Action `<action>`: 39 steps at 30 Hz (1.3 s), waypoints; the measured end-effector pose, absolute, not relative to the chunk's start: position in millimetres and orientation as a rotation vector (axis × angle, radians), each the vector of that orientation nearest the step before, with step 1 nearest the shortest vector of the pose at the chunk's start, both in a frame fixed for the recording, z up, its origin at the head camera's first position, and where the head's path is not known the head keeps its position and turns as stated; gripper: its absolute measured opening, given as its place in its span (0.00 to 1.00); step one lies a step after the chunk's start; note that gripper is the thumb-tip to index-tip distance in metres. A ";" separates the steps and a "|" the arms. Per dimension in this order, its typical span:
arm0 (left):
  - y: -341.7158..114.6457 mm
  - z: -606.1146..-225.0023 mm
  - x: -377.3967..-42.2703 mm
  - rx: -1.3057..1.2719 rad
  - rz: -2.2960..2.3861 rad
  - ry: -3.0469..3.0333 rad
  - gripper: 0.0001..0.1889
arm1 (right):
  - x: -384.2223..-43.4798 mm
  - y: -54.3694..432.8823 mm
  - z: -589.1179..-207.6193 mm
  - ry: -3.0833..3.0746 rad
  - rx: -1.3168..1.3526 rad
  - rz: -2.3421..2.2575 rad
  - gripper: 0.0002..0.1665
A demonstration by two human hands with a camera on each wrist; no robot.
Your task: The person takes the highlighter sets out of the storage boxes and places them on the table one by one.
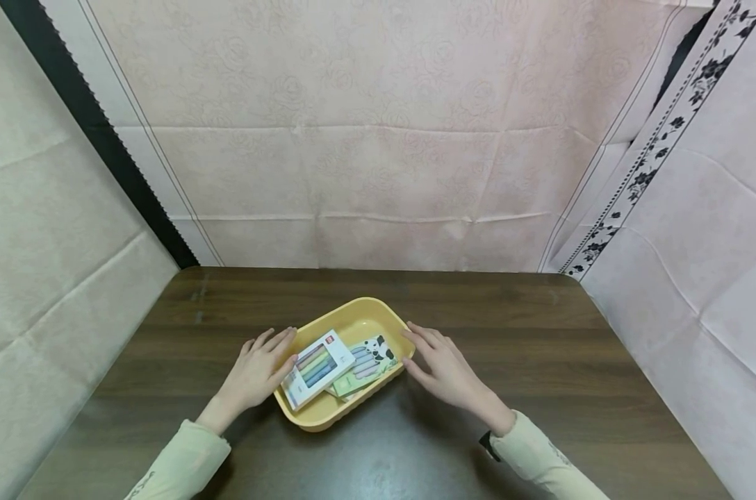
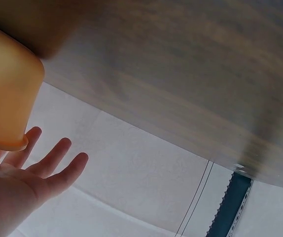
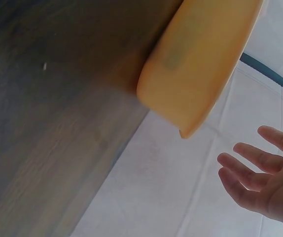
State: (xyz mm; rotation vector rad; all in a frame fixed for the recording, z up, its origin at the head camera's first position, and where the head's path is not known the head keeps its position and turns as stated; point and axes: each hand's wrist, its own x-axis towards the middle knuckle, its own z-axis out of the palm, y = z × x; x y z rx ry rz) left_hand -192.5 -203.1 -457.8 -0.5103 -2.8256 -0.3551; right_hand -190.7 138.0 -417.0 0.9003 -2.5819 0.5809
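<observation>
A yellow plastic basket (image 1: pixel 368 312) sits at an angle on the table. Inside it lie a white box of coloured pens (image 1: pixel 318 368) with a window and, partly beneath it, a green box of pens (image 1: pixel 367 362) with a cow-like pattern. My left hand (image 1: pixel 257 368) is at the basket's left rim, its fingers spread and loosely extended, the thumb near the white box. At the opposite side, my right hand (image 1: pixel 443 368) has relaxed fingers right by the rim. In the right wrist view, the right hand (image 3: pixel 267 173) appears apart from the basket wall (image 3: pixel 195 64).
The dark wooden table (image 1: pixel 509 312) has rounded far corners. Pale patterned cloth (image 1: pixel 365 173) hangs behind it, and more light cloth covers both sides. A black watch-like band (image 1: pixel 489 446) shows at the right sleeve.
</observation>
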 end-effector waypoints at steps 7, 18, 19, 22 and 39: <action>-203.1 -457.6 -192.5 -0.500 -0.365 -2.837 0.27 | -190.8 132.1 -416.5 -2.573 0.919 0.568 0.26; -203.2 -458.2 -192.8 -0.495 -0.363 -2.835 0.27 | -190.8 123.6 -414.6 -2.537 0.951 0.584 0.26; -203.2 -458.2 -192.9 -0.494 -0.362 -2.834 0.27 | -190.9 122.8 -414.6 -2.535 0.954 0.583 0.27; -203.3 -458.0 -193.0 -0.495 -0.365 -2.830 0.27 | -191.0 120.5 -414.7 -2.534 0.956 0.581 0.27; -203.0 -458.4 -193.5 -0.510 -0.363 -2.825 0.27 | -191.7 108.6 -419.2 -2.563 0.980 0.551 0.26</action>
